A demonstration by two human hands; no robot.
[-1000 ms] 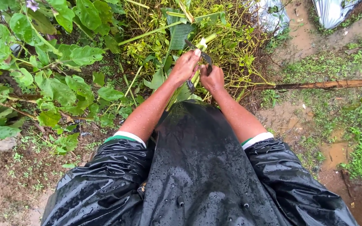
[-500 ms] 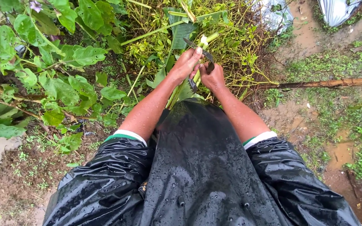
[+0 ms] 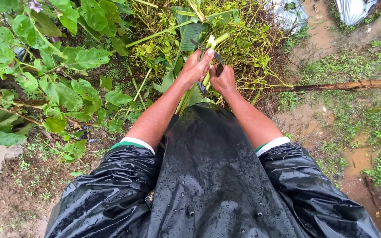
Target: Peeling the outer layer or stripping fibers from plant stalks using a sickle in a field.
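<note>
My left hand (image 3: 195, 67) is wrapped around a bunch of pale green plant stems (image 3: 217, 40) that stick up past my fingers. Close beside it, my right hand (image 3: 222, 79) grips the dark handle of a small curved blade (image 3: 200, 45), whose edge lies across the stems near their cut tips. Both hands meet above a tangle of yellow-green vines. My arms come out of wet black raincoat sleeves (image 3: 111, 189). Broad green leaves of the held plant hang below my hands.
A bush with large green leaves (image 3: 58, 66) fills the left side. A brown stick (image 3: 345, 85) lies across muddy ground on the right, near puddles (image 3: 358, 156) and patches of low weeds. Pale plastic sheeting (image 3: 353, 9) sits at the top right.
Both hands have lifted slightly with the stems, and the blade now sits across the stem tips. The view has shifted a little.
</note>
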